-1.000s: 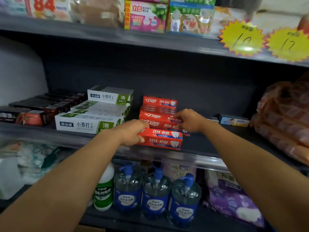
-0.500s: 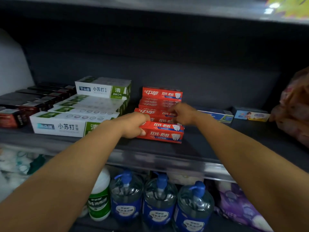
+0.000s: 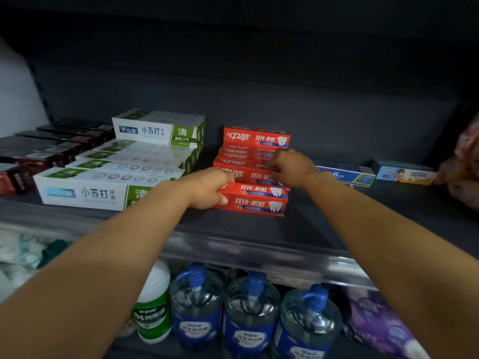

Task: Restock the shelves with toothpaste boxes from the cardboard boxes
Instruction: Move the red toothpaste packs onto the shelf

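Observation:
Red toothpaste boxes lie stacked in steps on the dark shelf (image 3: 324, 224). My left hand (image 3: 207, 189) grips the left end of the front red box (image 3: 259, 200), which lies flat near the shelf's front. My right hand (image 3: 290, 167) rests with curled fingers on the right part of the second red box (image 3: 241, 173) behind it. More red boxes rise behind, topped by one upright-facing red box (image 3: 255, 137). No cardboard box is in view.
White-and-green toothpaste boxes (image 3: 103, 189) fill the shelf to the left, dark boxes (image 3: 39, 154) beyond them. A blue box (image 3: 344, 174) and a small children's box (image 3: 404, 173) lie to the right. Below stand blue pump bottles (image 3: 248, 312) and a green bottle (image 3: 153, 314).
The view has dipped and closed in on the shelf. Both hands stay on the red boxes, and the front box sits a little deeper on the shelf.

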{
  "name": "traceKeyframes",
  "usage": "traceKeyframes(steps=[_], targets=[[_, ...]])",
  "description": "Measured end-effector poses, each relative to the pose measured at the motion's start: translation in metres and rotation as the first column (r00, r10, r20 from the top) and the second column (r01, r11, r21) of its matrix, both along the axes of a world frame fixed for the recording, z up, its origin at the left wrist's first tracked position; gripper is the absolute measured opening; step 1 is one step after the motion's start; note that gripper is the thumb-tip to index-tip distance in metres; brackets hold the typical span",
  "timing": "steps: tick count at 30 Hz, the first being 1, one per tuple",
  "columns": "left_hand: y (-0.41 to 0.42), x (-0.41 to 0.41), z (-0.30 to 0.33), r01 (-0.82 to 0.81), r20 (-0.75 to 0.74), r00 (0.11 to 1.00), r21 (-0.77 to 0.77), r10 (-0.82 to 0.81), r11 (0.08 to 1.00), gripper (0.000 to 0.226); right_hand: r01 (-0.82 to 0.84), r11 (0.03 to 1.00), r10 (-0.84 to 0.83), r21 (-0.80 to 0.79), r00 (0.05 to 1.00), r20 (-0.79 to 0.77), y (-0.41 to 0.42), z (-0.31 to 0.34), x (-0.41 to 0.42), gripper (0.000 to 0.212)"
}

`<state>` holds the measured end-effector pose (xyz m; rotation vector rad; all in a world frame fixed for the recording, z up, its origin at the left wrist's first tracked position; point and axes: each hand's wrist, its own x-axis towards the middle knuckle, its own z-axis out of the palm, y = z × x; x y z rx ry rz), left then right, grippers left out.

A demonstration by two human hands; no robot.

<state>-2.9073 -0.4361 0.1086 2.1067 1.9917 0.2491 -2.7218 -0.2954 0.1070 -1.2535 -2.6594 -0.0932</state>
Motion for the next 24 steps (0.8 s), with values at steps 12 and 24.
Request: traceKeyframes(steps=[12, 24], targets=[[0.018, -0.003, -0.002, 0.004, 0.023, 1.000, -0.011, -0.004, 1.000, 0.051, -0.012, 1.000, 0.012, 0.017, 1.000, 0.000, 0.006, 0.003, -0.001, 0.041], [0.049, 0.005, -0.004, -0.034, 0.016, 0.999, 0.010, 0.034, 0.999, 0.055, 0.020, 1.000, -0.020, 0.008, 1.000, 0.019, 0.009, 0.019, 0.035, 0.027]])
